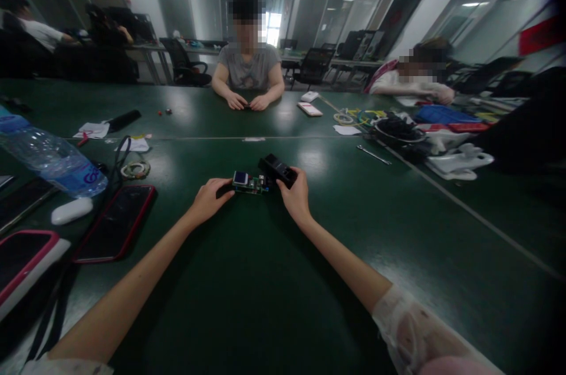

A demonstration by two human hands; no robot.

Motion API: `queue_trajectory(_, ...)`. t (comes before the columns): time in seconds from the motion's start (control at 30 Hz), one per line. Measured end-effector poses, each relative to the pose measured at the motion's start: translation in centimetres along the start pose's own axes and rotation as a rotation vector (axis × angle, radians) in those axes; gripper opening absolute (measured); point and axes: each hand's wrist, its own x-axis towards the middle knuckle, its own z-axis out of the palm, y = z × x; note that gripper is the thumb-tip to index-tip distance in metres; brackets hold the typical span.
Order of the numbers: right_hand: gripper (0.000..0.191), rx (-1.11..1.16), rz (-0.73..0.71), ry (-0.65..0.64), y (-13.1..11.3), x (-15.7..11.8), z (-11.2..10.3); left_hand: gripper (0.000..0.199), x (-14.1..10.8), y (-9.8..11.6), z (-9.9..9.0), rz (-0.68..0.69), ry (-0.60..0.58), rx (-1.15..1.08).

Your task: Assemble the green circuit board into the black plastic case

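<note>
Between my hands is a small green circuit board (251, 186) with a little square screen (241, 177) at its left end. My left hand (211, 198) grips the board's left edge between thumb and fingers. A black plastic casing (275, 167) slants beside the board's right end, and my right hand (296, 193) is closed on its lower right end. The casing and the board lie very close together; whether they touch is hard to tell. Both are over the dark green table (247, 280).
A water bottle (57, 157), a red-edged phone (115, 223) and a white case (72, 210) lie left. A wrench (374, 154), cables (398, 127) and white gloves (460, 161) are at right. Across the table sits a person in grey (250, 65); another leans at far right.
</note>
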Motion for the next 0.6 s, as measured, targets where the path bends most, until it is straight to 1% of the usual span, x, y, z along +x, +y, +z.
queue_trajectory(0.07,0.045,0.035,-0.007,0.034,-0.4,-0.2,-0.2,0.039,0.0,0.1,-0.1,0.009,0.002,0.001)
queue_trajectory(0.17,0.046,0.083,-0.094,0.018,-1.5,-0.5,-0.5,0.037,0.0,0.1,-0.1,0.029,0.001,0.002)
queue_trajectory(0.27,0.048,0.114,-0.193,-0.052,-2.6,-0.9,-0.7,0.035,0.1,-0.2,0.0,0.046,0.009,0.014)
queue_trajectory(0.37,0.048,0.138,-0.264,-0.133,-3.1,-1.0,-0.6,0.035,0.3,-0.3,0.1,0.061,0.022,0.03)
queue_trajectory(0.47,0.047,0.154,-0.309,-0.198,-3.0,-1.0,-0.5,0.036,0.2,-0.2,0.1,0.064,0.025,0.032)
queue_trajectory(0.6,0.047,0.159,-0.332,-0.254,-2.9,-1.0,-0.4,0.037,0.0,0.0,0.0,0.049,0.031,0.025)
